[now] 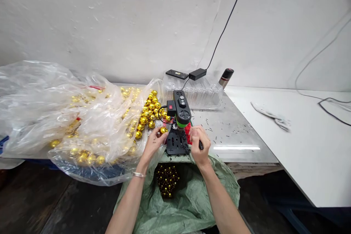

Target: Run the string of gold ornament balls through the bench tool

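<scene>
My left hand pinches a shiny gold ball at the left side of a small black bench drill. Closed in a fist, my right hand grips a black handle, of which only the rounded end shows. Between both hands lies the drill's slotted black base plate. Small red pieces sit just behind my right hand, partly hidden. Below the table edge hangs an open green sack with many gold balls inside.
A clear plastic bag spills more gold balls onto the table at left. Behind the drill stand clear plastic trays, a black power adapter and a bottle. Black shavings dot the metal tabletop. Gloves lie at right.
</scene>
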The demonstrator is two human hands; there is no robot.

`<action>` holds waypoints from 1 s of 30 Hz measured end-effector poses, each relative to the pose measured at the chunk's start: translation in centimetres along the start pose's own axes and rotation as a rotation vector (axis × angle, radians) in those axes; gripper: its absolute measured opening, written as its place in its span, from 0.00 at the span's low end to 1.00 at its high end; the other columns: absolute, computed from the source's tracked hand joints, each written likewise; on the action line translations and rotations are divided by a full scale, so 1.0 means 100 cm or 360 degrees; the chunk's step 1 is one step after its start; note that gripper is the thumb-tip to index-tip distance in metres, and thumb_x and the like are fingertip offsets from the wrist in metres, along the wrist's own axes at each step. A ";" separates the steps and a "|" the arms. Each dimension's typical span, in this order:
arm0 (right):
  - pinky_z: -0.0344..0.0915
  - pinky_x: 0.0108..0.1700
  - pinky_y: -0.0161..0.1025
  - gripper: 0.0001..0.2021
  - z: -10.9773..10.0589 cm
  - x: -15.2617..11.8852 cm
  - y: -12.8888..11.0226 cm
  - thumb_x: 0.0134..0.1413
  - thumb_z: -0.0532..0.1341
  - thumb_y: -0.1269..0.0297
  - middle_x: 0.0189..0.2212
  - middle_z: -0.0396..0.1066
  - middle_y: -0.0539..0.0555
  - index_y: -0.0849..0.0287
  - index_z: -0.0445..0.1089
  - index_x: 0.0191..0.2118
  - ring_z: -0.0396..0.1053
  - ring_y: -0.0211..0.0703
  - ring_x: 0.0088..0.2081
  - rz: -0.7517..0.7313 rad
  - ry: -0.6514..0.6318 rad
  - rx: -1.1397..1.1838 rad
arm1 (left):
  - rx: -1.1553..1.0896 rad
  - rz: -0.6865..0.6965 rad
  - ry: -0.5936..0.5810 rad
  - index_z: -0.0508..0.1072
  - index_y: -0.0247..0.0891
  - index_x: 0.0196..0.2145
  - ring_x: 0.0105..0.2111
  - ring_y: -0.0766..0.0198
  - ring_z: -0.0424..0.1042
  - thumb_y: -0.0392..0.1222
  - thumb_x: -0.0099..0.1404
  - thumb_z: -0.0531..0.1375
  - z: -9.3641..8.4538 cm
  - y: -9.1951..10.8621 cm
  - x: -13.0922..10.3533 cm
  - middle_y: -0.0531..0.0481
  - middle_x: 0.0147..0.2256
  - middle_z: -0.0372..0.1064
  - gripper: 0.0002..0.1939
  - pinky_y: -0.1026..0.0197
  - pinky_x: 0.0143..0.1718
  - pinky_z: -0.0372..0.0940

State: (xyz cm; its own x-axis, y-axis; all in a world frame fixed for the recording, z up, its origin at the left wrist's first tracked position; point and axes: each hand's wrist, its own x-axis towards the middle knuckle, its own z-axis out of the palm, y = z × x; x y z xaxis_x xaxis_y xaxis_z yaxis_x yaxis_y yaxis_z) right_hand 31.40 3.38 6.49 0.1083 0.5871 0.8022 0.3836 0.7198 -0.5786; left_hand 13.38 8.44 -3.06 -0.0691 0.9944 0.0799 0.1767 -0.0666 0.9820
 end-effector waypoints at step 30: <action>0.63 0.31 0.39 0.14 0.000 -0.018 0.017 0.64 0.49 0.74 0.25 0.64 0.51 0.55 0.61 0.28 0.66 0.40 0.30 -0.0224 -0.0055 -0.0099 | 0.0844 0.0572 -0.0110 0.74 0.40 0.53 0.52 0.50 0.70 0.46 0.70 0.59 0.043 -0.009 -0.027 0.42 0.51 0.75 0.16 0.45 0.55 0.62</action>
State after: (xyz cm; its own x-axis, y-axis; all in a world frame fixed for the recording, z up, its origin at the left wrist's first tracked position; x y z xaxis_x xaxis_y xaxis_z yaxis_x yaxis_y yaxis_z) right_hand 31.88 3.54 4.07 0.0185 0.4951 0.8686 0.4487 0.7723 -0.4497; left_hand 17.63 6.17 -4.90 0.1453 0.9217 0.3598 0.6397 -0.3649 0.6765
